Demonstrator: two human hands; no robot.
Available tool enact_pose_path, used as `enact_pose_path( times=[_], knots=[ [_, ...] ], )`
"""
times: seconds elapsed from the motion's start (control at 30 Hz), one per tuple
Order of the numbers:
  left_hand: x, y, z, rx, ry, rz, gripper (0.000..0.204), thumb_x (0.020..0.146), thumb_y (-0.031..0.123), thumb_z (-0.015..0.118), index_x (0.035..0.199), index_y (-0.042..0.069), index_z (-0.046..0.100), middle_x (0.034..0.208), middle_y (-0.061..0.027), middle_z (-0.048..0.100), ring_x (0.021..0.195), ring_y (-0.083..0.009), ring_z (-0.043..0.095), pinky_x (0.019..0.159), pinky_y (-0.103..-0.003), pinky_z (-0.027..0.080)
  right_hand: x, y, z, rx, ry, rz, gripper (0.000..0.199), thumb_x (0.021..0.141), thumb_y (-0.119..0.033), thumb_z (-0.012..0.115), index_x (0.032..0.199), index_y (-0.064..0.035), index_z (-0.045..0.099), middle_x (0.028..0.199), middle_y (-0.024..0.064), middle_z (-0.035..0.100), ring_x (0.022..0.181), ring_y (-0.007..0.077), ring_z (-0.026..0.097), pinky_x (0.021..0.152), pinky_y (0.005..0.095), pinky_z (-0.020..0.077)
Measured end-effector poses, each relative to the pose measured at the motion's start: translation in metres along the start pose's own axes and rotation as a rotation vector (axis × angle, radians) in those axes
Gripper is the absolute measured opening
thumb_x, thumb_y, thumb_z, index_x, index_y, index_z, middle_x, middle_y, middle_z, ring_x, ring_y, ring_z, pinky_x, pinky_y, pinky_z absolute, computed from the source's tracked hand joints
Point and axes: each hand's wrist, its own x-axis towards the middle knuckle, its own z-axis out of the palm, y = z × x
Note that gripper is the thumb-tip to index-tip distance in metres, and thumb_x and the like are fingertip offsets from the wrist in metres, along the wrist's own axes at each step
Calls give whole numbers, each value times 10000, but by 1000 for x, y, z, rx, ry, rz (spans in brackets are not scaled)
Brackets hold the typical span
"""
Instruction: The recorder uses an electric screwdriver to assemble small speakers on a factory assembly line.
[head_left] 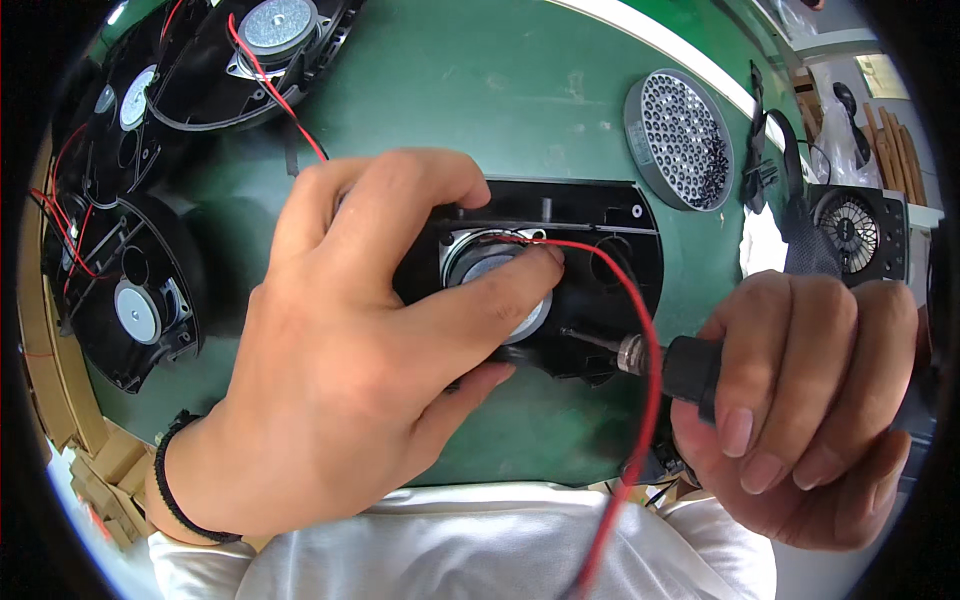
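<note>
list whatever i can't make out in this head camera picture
All in the head view:
Left end of the black housing: hidden behind the left hand.
Part of the speaker in it: covered by a finger of that hand.
Lower end of the red wire: blurred and cut off by the bottom edge.
Rear of the tool: wrapped in the right hand.
Dark bits in the round tray: too small to identify.

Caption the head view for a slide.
Left hand on a speaker in black housing; right hand grips a black-handled tool.
</note>
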Motion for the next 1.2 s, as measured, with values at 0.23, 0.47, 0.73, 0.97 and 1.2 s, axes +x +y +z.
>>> enact_pose_path(
  times=[0.23, 0.47, 0.73, 0.97, 1.2],
  knots=[
    [3, 7, -1, 72, -13, 2, 713, 487, 86, 866, 1189, 120, 747, 1237, -163, 546, 1102, -341, 541, 942, -432, 456, 6, 5, -2, -41, -131, 88, 246, 997, -251, 633, 840, -114, 500, 724, 40, 564, 762, 151, 580, 748, 301, 585],
    [4, 7, -1, 8, 3, -21, 692, 497, 91, 866, 1179, 128, 751, 1250, -157, 547, 1102, -341, 543, 924, -437, 461, 7, 28, -4, 17, -128, -230, 275, 1000, -199, 590, 1242, -134, 476, 755, -12, 532, 632, 110, 547, 623, 290, 538],
    [5, 8, -2, 74, -30, -38, 596, 523, 106, 859, 1110, 113, 752, 1233, -156, 543, 1107, -356, 541, 932, -445, 447, 12, 32, -14, -52, -247, -245, 383, 986, -156, 582, 1328, -176, 411, 785, -6, 537, 603, 124, 542, 592, 317, 530],
    [2, -6, 14, 280, 123, 200, 578, 522, 62, 852, 1084, 134, 734, 1242, -146, 522, 1126, -360, 537, 940, -474, 438, 7, 48, 6, -29, -123, -378, 365, 971, -127, 597, 1281, -185, 413, 783, 6, 542, 576, 148, 567, 581, 332, 517],
    [5, 17, -1, 63, -6, -10, 575, 535, 46, 847, 1091, 134, 728, 1246, -140, 518, 1137, -373, 525, 945, -476, 440, -2, 38, 8, -105, -106, -268, 334, 948, -69, 622, 1119, -214, 375, 748, 11, 552, 545, 152, 565, 556, 346, 504]
  ],
)
